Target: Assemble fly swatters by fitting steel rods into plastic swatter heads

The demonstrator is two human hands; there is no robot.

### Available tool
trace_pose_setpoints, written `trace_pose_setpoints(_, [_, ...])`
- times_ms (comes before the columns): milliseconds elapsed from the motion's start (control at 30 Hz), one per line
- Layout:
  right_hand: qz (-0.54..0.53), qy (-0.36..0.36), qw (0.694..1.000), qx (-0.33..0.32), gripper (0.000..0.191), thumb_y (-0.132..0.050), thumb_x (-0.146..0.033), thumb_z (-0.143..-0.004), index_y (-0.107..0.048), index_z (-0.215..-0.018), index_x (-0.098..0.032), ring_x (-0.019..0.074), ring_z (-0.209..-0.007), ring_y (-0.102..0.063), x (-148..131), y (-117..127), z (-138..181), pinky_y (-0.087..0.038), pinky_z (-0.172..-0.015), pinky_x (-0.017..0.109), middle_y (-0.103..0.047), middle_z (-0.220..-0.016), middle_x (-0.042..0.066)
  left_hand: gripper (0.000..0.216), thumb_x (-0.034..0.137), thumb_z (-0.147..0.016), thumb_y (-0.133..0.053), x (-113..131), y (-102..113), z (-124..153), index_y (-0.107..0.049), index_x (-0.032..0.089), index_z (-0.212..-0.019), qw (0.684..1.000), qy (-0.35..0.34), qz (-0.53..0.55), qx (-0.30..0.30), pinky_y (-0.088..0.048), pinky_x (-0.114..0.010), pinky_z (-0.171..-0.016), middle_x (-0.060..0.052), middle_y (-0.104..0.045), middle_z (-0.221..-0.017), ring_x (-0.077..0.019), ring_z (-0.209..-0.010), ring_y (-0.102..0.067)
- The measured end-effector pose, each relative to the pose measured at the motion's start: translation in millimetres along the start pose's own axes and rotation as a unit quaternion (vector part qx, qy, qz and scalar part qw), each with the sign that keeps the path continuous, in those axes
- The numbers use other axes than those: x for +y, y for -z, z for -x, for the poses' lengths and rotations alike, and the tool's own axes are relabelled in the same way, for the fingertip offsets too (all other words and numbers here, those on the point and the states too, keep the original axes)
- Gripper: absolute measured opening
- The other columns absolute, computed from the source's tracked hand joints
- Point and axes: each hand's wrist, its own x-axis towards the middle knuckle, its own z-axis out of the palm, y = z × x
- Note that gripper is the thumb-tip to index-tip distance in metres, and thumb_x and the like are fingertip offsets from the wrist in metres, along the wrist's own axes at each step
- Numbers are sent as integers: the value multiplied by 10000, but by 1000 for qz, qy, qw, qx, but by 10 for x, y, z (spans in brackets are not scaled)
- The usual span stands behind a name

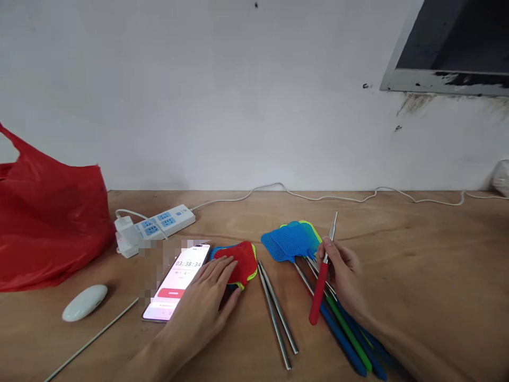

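Observation:
My right hand is closed around a metal rod with a red grip, which tilts up off the wooden table. Just left of it lie assembled fly swatters with blue and green mesh heads and blue and green handles. My left hand lies flat with fingers stretched out on a small stack of loose swatter heads, red on top. Between my hands rest two bare metal rods.
A phone with a timer on its screen lies beside my left hand. Farther left are a white oval device, a thin metal rod, a white power strip with its cable, and a red plastic bag.

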Motion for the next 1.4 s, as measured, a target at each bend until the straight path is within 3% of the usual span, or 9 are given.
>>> trace_pose_setpoints(100, [102,84,991,1,473,-564,-643,-864,-539,-648,-223,128,-496,-378,-17,22,43,-306,-444,269,-453,-580,-25,386,373,-967,-499,7,-4,2,-603,145,-1260,1000,-7,-3,-16,-485,-565,-993,-153,-659,-1280,-351,-1192,-595])
trace_pose_setpoints(233, [221,154,954,-128,392,-536,-539,-923,-565,-696,-221,148,-558,-421,-5,11,95,-332,-533,286,-453,-603,-22,241,311,-932,-542,64,58,-33,-660,200,-1111,999,-16,37,-30,-518,-523,-933,-101,-695,-1151,-315,-1079,-635])
trace_pose_setpoints(300, [235,158,946,-157,379,-527,-522,-931,-566,-706,-220,148,-564,-421,6,1,95,-325,-539,285,-453,-611,-22,223,311,-905,-572,74,69,-46,-655,209,-1086,998,-11,51,-20,-528,-510,-905,-102,-677,-1163,-316,-1063,-631])
trace_pose_setpoints(433, [232,144,950,-150,375,-552,-550,-908,-608,-741,-220,157,-573,-437,12,-6,75,-346,-543,280,-489,-613,-13,290,361,-884,-606,37,23,-37,-610,211,-1132,999,6,50,11,-529,-512,-901,-128,-628,-1241,-333,-1097,-611])
trace_pose_setpoints(600, [242,141,948,-148,378,-566,-546,-901,-623,-727,-215,157,-571,-454,21,4,63,-366,-551,274,-509,-612,-10,459,455,-894,-612,-20,-42,-20,-544,153,-1232,1000,10,14,25,-422,-620,-1032,-178,-604,-1287,-384,-1239,-531])
trace_pose_setpoints(867, [247,141,945,-159,374,-530,-536,-928,-623,-760,-214,165,-592,-477,62,27,35,-374,-562,276,-527,-635,-6,398,483,-873,-628,-44,-50,-31,-579,190,-1138,999,41,32,9,-470,-591,-988,-155,-620,-1267,-382,-1222,-541])
trace_pose_setpoints(1200, [230,136,950,-161,388,-560,-566,-901,-627,-750,-214,170,-601,-488,107,39,-3,-389,-568,279,-535,-626,-8,400,505,-842,-656,-17,52,-84,-561,203,-1087,995,66,69,-9,-507,-521,-858,-115,-656,-1077,-334,-991,-608])
trace_pose_setpoints(1400, [234,135,949,-162,377,-541,-547,-920,-621,-758,-216,165,-596,-472,110,42,7,-378,-562,276,-518,-632,-10,461,517,-769,-711,-25,72,-98,-563,193,-1062,993,88,69,-28,-496,-494,-820,-110,-632,-1044,-337,-956,-589])
